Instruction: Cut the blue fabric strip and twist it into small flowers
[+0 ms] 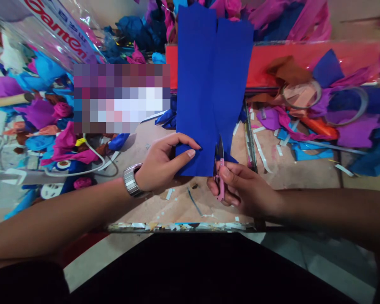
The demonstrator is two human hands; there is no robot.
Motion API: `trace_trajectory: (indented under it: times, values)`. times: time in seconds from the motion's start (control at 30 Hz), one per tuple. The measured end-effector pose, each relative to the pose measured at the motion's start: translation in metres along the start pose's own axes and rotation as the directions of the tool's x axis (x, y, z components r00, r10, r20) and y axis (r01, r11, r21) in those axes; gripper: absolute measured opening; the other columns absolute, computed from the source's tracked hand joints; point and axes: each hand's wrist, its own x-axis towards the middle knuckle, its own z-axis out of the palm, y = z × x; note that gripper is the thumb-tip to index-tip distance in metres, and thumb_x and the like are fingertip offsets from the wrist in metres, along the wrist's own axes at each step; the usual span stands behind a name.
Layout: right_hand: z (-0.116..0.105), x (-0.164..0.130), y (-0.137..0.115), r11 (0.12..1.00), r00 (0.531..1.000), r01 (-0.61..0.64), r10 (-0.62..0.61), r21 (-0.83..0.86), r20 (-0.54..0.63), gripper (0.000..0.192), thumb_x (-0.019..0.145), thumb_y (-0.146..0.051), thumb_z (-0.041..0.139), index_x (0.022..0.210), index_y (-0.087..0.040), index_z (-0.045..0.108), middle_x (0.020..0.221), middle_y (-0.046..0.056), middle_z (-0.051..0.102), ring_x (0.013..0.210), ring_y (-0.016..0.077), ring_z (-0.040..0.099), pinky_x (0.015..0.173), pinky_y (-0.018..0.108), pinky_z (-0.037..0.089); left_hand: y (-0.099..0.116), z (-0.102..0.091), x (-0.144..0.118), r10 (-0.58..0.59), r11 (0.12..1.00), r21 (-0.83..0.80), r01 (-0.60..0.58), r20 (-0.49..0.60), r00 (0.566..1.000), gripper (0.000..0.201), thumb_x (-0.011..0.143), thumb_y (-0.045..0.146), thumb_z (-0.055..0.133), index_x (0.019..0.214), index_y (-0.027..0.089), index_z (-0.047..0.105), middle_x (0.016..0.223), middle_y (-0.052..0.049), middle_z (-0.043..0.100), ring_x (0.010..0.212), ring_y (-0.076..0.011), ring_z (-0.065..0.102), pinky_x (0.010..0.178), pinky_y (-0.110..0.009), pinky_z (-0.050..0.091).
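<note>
A long sheet of deep blue paper [196,84], perhaps crepe paper, stretches away from me with a slit running up its right part. My left hand [164,158], wearing a metal watch, grips the sheet near its lower left edge. Thumb and index finger lie close together on top of it; the other fingers are mostly hidden. Pink-handled scissors [221,179] are in my right hand [240,181], fingers wrapped round the handles. Their blades are at the slit, and a strip of blue paper hangs to the right of them.
A flat red packet [304,63] lies behind the sheet. Two tape rolls [364,105] sit among coloured scraps on the right. Crumpled paper, a white cable [95,154] and a printed plastic bag [63,31] fill the left. White trimmings dot the brown tabletop [152,202].
</note>
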Motion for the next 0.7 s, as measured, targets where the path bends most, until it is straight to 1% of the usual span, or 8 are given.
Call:
trace_trajectory:
  times: [0.13, 0.23, 0.33, 0.4, 0.7]
  values:
    - [-0.0011, -0.0006, 0.0011, 1.000, 1.000, 0.010, -0.010, -0.020, 0.014, 0.047, 0.104, -0.060, 0.071, 0.088, -0.017, 0.060, 0.085, 0.000, 0.070, 0.047, 0.0024, 0.043, 0.048, 0.022, 0.030, -0.0006, -0.0009, 0.0014, 0.012, 0.999, 0.045, -0.012, 0.010, 1.000, 0.022, 0.092, 0.038, 0.082, 0.105, 0.021, 0.081, 0.103, -0.007, 0.081, 0.089, -0.0199, 0.073, 0.083, -0.033, 0.060]
    - [-0.0020, -0.0012, 0.0023, 1.000, 1.000, 0.003, -0.002, -0.025, 0.025, 0.047, 0.104, -0.061, 0.072, 0.089, -0.018, 0.060, 0.085, 0.001, 0.071, 0.047, 0.0029, 0.046, 0.047, 0.021, 0.030, 0.0003, -0.0014, 0.0007, 0.019, 0.999, 0.030, -0.020, 0.040, 0.999, 0.023, 0.092, 0.037, 0.081, 0.107, 0.020, 0.081, 0.104, -0.007, 0.081, 0.087, -0.0191, 0.073, 0.079, -0.031, 0.059]
    - [-0.0018, -0.0015, 0.0024, 0.999, 1.000, -0.012, 0.013, -0.036, 0.023, 0.046, 0.103, -0.061, 0.072, 0.091, -0.019, 0.058, 0.085, 0.000, 0.070, 0.047, 0.0037, 0.045, 0.046, 0.021, 0.030, 0.0006, -0.0010, -0.0002, 0.020, 1.000, 0.021, -0.021, 0.058, 0.998, 0.025, 0.093, 0.039, 0.079, 0.108, 0.020, 0.080, 0.103, -0.007, 0.081, 0.083, -0.0178, 0.071, 0.072, -0.029, 0.058]
    - [-0.0011, -0.0015, 0.0020, 0.999, 1.000, -0.016, 0.017, -0.043, 0.023, 0.046, 0.103, -0.060, 0.072, 0.091, -0.019, 0.057, 0.085, 0.000, 0.070, 0.048, 0.0038, 0.045, 0.045, 0.022, 0.029, 0.0004, -0.0006, -0.0006, 0.030, 0.999, 0.021, -0.031, 0.055, 0.998, 0.025, 0.093, 0.040, 0.079, 0.108, 0.020, 0.080, 0.103, -0.007, 0.081, 0.082, -0.0175, 0.070, 0.071, -0.028, 0.057]
    - [-0.0006, -0.0018, 0.0021, 0.999, 1.000, -0.008, 0.009, -0.044, 0.015, 0.044, 0.105, -0.058, 0.072, 0.090, -0.019, 0.057, 0.083, -0.001, 0.070, 0.046, 0.0022, 0.042, 0.047, 0.021, 0.029, 0.0002, -0.0014, -0.0006, 0.046, 0.999, 0.001, -0.046, 0.056, 0.997, 0.021, 0.095, 0.038, 0.080, 0.107, 0.020, 0.080, 0.102, -0.006, 0.080, 0.085, -0.0177, 0.071, 0.074, -0.029, 0.057]
